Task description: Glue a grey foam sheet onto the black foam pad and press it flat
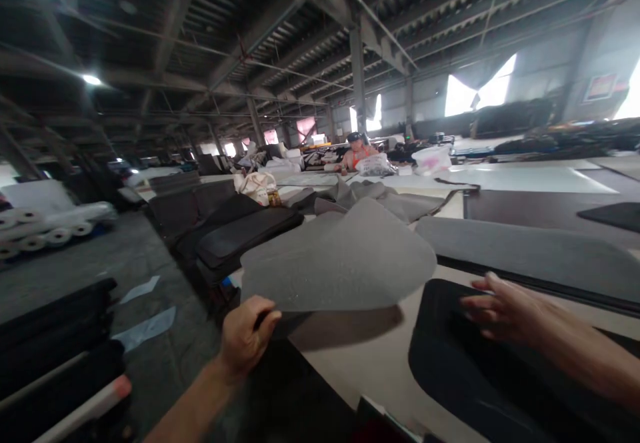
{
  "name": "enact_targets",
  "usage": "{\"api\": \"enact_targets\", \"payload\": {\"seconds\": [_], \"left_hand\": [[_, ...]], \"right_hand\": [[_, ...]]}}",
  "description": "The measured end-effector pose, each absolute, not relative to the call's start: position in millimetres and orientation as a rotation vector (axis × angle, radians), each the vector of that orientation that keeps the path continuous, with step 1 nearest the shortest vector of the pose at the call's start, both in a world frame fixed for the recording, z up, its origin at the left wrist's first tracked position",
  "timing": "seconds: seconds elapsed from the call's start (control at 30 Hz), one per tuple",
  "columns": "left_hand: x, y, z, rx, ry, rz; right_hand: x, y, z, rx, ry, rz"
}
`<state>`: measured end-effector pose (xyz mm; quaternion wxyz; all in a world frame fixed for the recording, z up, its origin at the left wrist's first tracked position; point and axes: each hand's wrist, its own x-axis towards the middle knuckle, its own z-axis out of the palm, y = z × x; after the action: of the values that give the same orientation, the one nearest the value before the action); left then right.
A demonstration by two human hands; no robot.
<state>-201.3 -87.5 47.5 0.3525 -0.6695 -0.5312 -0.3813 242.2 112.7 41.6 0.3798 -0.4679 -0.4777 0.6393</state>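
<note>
My left hand point(250, 333) pinches the near left corner of a grey sheet point(340, 259). The sheet is raised above the pale table point(345, 363), bent upward in the middle, and casts a shadow below. My right hand point(500, 306) hangs over a black mat point(440, 349) at the right, its fingers apart and holding nothing. Behind that hand lies a stack of long grey pieces point(525, 249) with dark edges. Crumpled grey pieces point(400, 203) lie beyond the raised sheet.
Dark stacked mats point(245, 236) and a printed bag point(257, 187) are at the left of the table. Dark rolls point(60, 343) and white rolls point(57, 236) lie further left. A person point(357, 153) is across the table near plastic bags point(375, 165).
</note>
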Motion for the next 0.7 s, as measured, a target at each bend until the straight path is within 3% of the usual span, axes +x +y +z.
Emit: {"api": "enact_targets", "payload": {"seconds": [0.17,0.43,0.6,0.7], "left_hand": [[-195.2,-104.3,45.5,-1.687,-1.314,-1.007],[-191.2,-111.6,16.1,-1.788,-1.624,-1.231],[-201.5,-109.4,10.8,-0.906,-2.166,-1.707],[-211.7,-111.1,14.9,-0.666,-2.532,-1.849]], "right_hand": [[160.0,132.5,59.3,-1.030,-1.070,2.046],[115.0,152.4,59.2,-1.120,-1.323,1.938],[112.7,147.9,56.7,-1.072,-1.498,1.797],[118.4,142.9,54.0,-1.065,-1.596,1.667]]}}
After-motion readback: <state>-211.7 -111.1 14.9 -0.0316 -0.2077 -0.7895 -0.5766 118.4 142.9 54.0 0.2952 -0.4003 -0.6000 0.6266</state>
